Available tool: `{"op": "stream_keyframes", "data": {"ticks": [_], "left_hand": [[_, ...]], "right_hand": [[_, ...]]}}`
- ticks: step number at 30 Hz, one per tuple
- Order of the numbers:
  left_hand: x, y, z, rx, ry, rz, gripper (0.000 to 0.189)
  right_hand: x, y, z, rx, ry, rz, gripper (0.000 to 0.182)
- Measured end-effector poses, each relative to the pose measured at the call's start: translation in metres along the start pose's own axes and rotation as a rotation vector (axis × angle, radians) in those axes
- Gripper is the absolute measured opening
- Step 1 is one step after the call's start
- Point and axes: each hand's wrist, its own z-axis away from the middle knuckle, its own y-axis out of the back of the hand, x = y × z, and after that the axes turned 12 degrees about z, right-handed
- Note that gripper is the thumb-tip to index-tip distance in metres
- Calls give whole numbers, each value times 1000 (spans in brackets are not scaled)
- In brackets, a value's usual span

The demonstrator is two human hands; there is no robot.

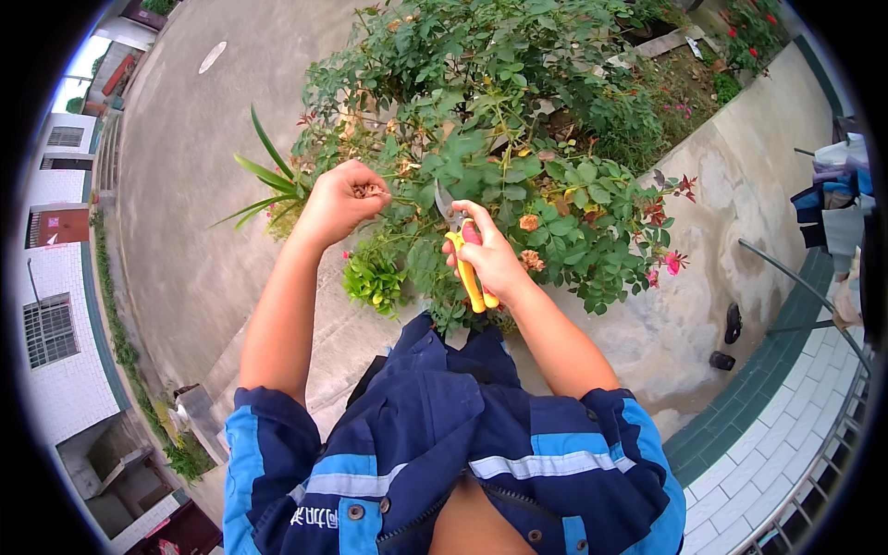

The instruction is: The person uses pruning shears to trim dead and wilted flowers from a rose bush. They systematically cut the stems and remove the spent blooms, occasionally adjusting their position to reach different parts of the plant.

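Observation:
My right hand (485,253) grips a pair of yellow-and-red-handled pruning shears (466,267). Their metal blades point away from me into the leaves of a rose bush (479,149). To the left, my left hand (347,198) is closed around brown, withered flower remains (368,191), level with the bush's near side. Faded orange-brown rose blooms (531,260) hang just right of my right hand. Whether a stem lies between the blades cannot be made out.
A long-leaved plant (274,184) and a bright green leafy plant (374,281) grow near my left arm. Pink blooms (673,262) hang at the bush's right. Dark shoes (732,322) lie on the concrete, near a metal rail (784,270) and a tiled wall (777,409).

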Motion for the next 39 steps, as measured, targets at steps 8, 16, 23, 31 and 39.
{"op": "stream_keyframes", "data": {"ticks": [8, 16, 23, 31, 39], "left_hand": [[-81, 74, 23, 301, 349, 921, 9], [-106, 223, -133, 552, 80, 1199, 41], [-92, 179, -195, 425, 70, 777, 78], [-161, 71, -202, -188, 19, -108, 39], [-193, 41, -159, -342, -257, -518, 26]], "right_hand": [[17, -11, 42, -137, -15, -374, 72], [7, -85, 66, 76, -5, -502, 79], [-6, -123, 57, 210, -11, -634, 85], [14, -132, 33, 178, -108, -702, 88], [-34, -116, -56, 305, -96, -363, 85]]}}
